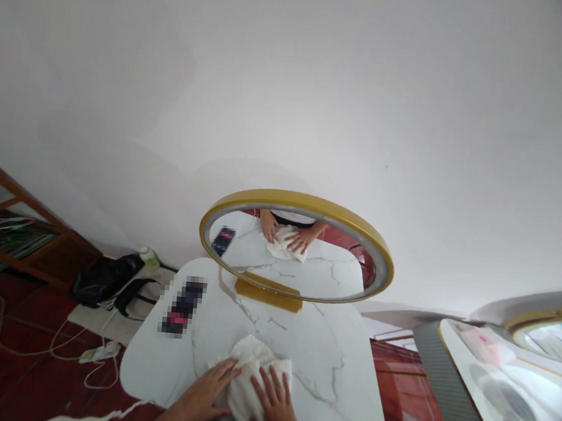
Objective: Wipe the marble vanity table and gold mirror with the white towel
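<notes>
A crumpled white cloth point(248, 376) lies on the near part of a white marble-patterned tabletop point(345, 378). My left hand point(211, 387) rests at the cloth's left side, its fingers stretched over the edge and the thumb apart. Flat on the right part of the cloth is my right hand point(275, 401), fingers spread. Behind the cloth, a gold-framed oval mirror point(301, 202) stands on a gold base point(267, 294) and reflects both hands on the cloth. A pixelated dark item with a pink patch point(183, 306) lies on the table's left side.
A plain wall point(290, 94) rises behind the table. On the left floor are a black bag point(105, 281), a bottle point(149, 257), cables and a power strip point(99, 352), near a wooden shelf point(54, 244). To the right stands another table point(474, 355) with a mirror.
</notes>
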Tool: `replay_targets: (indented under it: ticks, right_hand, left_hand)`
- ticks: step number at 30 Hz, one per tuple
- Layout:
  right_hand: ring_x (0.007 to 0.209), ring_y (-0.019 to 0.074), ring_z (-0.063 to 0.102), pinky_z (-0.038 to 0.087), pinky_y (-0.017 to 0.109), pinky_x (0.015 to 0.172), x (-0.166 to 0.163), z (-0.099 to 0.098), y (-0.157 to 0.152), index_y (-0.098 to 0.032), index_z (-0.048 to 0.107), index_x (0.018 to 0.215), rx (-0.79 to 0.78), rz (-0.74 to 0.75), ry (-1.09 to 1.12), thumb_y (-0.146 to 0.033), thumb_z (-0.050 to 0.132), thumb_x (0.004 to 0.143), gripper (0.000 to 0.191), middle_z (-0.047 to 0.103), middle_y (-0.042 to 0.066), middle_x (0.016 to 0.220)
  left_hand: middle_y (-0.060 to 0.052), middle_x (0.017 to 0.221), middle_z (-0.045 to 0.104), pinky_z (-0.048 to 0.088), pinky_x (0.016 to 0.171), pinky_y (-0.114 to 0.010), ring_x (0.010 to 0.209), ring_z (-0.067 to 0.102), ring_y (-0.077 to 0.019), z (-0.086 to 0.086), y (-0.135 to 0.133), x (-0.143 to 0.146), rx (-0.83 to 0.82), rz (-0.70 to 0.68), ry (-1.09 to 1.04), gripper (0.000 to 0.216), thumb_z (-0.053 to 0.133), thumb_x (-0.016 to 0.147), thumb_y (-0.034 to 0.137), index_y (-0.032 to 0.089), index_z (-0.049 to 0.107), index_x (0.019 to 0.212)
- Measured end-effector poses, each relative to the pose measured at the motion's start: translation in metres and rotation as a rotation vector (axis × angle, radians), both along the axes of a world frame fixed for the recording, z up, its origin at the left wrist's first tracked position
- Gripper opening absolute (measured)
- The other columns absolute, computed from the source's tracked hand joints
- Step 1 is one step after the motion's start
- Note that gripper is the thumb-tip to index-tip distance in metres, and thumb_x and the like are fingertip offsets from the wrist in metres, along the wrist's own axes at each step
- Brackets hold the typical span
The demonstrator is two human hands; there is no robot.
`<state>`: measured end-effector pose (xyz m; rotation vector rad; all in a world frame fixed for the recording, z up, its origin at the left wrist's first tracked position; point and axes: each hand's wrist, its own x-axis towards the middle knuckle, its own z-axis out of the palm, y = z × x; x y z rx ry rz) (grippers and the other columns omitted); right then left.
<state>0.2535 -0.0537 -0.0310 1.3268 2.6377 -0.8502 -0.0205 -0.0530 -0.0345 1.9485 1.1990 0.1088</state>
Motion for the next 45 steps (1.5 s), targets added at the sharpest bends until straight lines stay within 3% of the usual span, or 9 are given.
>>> replay_targets:
  ticks: [5, 10, 16, 20, 25, 31, 35, 40, 45]
  right_hand:
    - [0.138, 0.0337, 0.008, 0.006, 0.06, 0.108, -0.012, 0.001, 0.009, -0.037, 0.005, 0.143, 0.068, -0.09, -0.016, -0.04, 0.052, 0.079, 0.08, 0.005, -0.004, 0.151]
    - [0.138, 0.0309, 0.01, 0.009, 0.058, 0.109, -0.027, 0.005, 0.04, -0.037, 0.007, 0.143, 0.131, -0.215, -0.087, -0.033, 0.049, 0.079, 0.076, 0.01, -0.005, 0.151]
    - [0.138, 0.0269, 0.009, 0.013, 0.054, 0.108, -0.044, 0.009, 0.082, -0.038, 0.006, 0.142, 0.134, -0.365, -0.165, -0.032, 0.043, 0.083, 0.07, 0.01, -0.007, 0.151]
    - [0.138, 0.0268, 0.008, 0.014, 0.054, 0.107, -0.049, 0.012, 0.091, -0.038, 0.007, 0.142, 0.126, -0.414, -0.158, -0.033, 0.041, 0.084, 0.068, 0.012, -0.006, 0.151]
    - [0.139, 0.0255, 0.006, 0.011, 0.054, 0.109, -0.046, 0.011, 0.073, -0.035, 0.006, 0.143, 0.189, -0.419, -0.106, -0.033, 0.042, 0.083, 0.07, 0.012, -0.005, 0.151]
    - [0.139, 0.0285, 0.005, 0.003, 0.056, 0.11, -0.03, 0.007, 0.022, -0.033, 0.007, 0.144, 0.158, -0.295, -0.015, -0.035, 0.046, 0.08, 0.075, 0.011, -0.004, 0.151]
    - [0.138, 0.0306, 0.006, 0.002, 0.057, 0.11, -0.011, 0.005, -0.008, -0.033, 0.007, 0.144, 0.088, -0.118, 0.044, -0.039, 0.05, 0.077, 0.08, 0.01, -0.004, 0.152]
    - [0.138, 0.0325, 0.006, 0.002, 0.059, 0.109, -0.003, 0.001, -0.021, -0.03, 0.005, 0.144, 0.122, -0.066, 0.016, -0.041, 0.054, 0.076, 0.085, 0.008, -0.001, 0.152]
    - [0.138, 0.0322, 0.006, 0.006, 0.059, 0.109, -0.011, -0.004, -0.008, -0.026, 0.003, 0.145, 0.202, -0.088, -0.016, -0.04, 0.048, 0.082, 0.078, 0.007, 0.001, 0.152]
  left_hand:
    - [0.0, 0.152, 0.018, 0.022, 0.112, -0.048, 0.137, 0.02, -0.0266, -0.011, 0.014, 0.005, 0.056, 0.028, -0.002, 0.072, 0.056, 0.081, 0.048, 0.039, 0.019, 0.142]
    - [0.0, 0.152, 0.019, 0.021, 0.113, -0.045, 0.138, 0.018, -0.0225, -0.016, 0.05, 0.016, 0.135, 0.076, -0.004, 0.061, 0.046, 0.087, 0.044, 0.034, 0.022, 0.142]
    - [-0.001, 0.149, 0.026, 0.023, 0.112, -0.048, 0.137, 0.021, -0.0213, -0.002, 0.096, 0.038, 0.214, 0.137, 0.007, 0.054, 0.039, 0.088, 0.027, 0.028, 0.027, 0.141]
    - [-0.002, 0.149, 0.027, 0.023, 0.112, -0.045, 0.137, 0.021, -0.0202, 0.008, 0.108, 0.048, 0.222, 0.139, 0.017, 0.059, 0.038, 0.084, 0.019, 0.026, 0.026, 0.142]
    - [-0.001, 0.147, 0.031, 0.022, 0.112, -0.046, 0.136, 0.023, -0.0222, 0.006, 0.091, 0.044, 0.217, 0.208, 0.051, 0.056, 0.04, 0.084, 0.024, 0.026, 0.031, 0.14]
    - [-0.001, 0.148, 0.029, 0.021, 0.112, -0.045, 0.136, 0.023, -0.023, -0.007, 0.027, 0.032, 0.233, 0.24, 0.047, 0.056, 0.041, 0.086, 0.03, 0.029, 0.029, 0.14]
    - [-0.002, 0.14, 0.041, 0.028, 0.108, -0.044, 0.129, 0.034, -0.0257, -0.009, -0.009, 0.026, 0.162, 0.177, 0.087, 0.056, 0.054, 0.08, 0.039, 0.033, 0.04, 0.133]
    - [-0.006, 0.134, 0.045, 0.029, 0.107, -0.04, 0.125, 0.037, -0.025, -0.007, -0.013, 0.024, 0.126, 0.102, 0.055, 0.058, 0.058, 0.078, 0.043, 0.027, 0.042, 0.132]
    - [-0.007, 0.137, 0.043, 0.028, 0.106, -0.039, 0.127, 0.035, -0.0244, -0.011, 0.002, 0.027, 0.16, 0.104, 0.089, 0.056, 0.05, 0.083, 0.043, 0.025, 0.038, 0.135]
